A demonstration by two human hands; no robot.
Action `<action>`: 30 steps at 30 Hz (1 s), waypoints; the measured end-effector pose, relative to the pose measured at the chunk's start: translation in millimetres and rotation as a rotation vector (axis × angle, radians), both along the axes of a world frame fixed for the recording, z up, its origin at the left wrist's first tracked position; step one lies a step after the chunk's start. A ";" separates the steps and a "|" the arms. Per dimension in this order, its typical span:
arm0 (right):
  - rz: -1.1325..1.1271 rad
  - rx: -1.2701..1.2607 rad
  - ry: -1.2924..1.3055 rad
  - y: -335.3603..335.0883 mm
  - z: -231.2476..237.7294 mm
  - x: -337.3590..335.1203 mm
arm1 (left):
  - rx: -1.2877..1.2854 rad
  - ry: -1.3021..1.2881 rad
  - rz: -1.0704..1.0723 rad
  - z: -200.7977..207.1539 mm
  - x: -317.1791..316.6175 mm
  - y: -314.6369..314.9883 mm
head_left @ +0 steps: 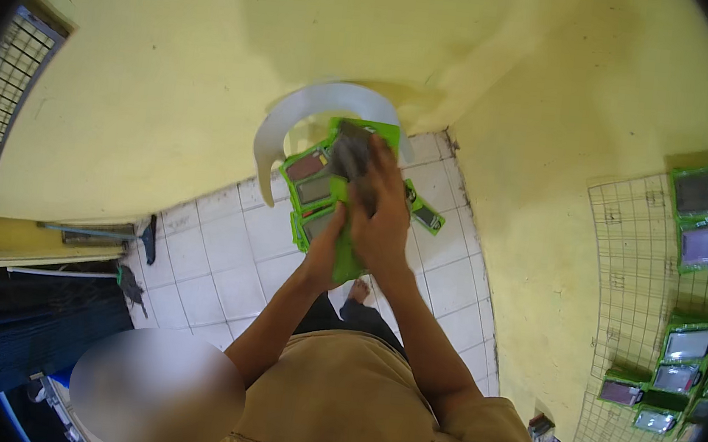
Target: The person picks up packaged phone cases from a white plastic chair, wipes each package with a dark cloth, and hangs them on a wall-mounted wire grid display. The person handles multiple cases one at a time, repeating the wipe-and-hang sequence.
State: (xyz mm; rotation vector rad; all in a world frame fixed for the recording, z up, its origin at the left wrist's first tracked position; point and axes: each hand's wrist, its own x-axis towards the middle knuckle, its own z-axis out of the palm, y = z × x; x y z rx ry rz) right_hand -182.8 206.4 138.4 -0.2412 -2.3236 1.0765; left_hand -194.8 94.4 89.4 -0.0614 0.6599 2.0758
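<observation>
In front of me, my left hand (325, 250) grips a bright green flat package (349, 267) from its left side. My right hand (382, 222) lies over the package, pressing a dark grey cloth (350, 151) against its upper part; cloth and fingertips are smeared by motion. Beneath them, several green packages (315, 189) with clear windows and dark flat contents are piled on a white plastic chair (332, 95). Another green package (427, 217) sticks out at the right of the pile. My hands hide much of the held package and the chair's seat.
On the right wall a wire grid (622, 272) carries several green packages (689, 345). Yellow walls meet behind the chair. At left, a long-handled floor brush (148, 239) leans near a dark curtain (30, 309). White tiles (216, 280) cover the floor. A blurred round patch hides the lower left.
</observation>
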 end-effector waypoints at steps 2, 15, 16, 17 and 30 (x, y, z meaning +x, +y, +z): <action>0.077 0.075 -0.034 -13.1 14.5 27.4 | 0.238 0.013 0.043 9.5 -3.5 -4.1; 0.176 0.039 -0.075 29.7 32.2 121.9 | -0.031 0.195 -0.047 41.2 8.1 -23.6; 0.073 -0.112 -0.155 34.9 36.1 119.2 | -0.110 0.278 -0.065 45.6 8.1 -23.4; -0.071 -0.473 -0.120 40.5 41.3 118.2 | -0.216 0.322 -0.095 49.5 8.5 -23.2; -0.157 -0.302 -0.170 54.0 33.9 89.8 | -0.124 0.290 -0.066 52.4 12.5 -23.6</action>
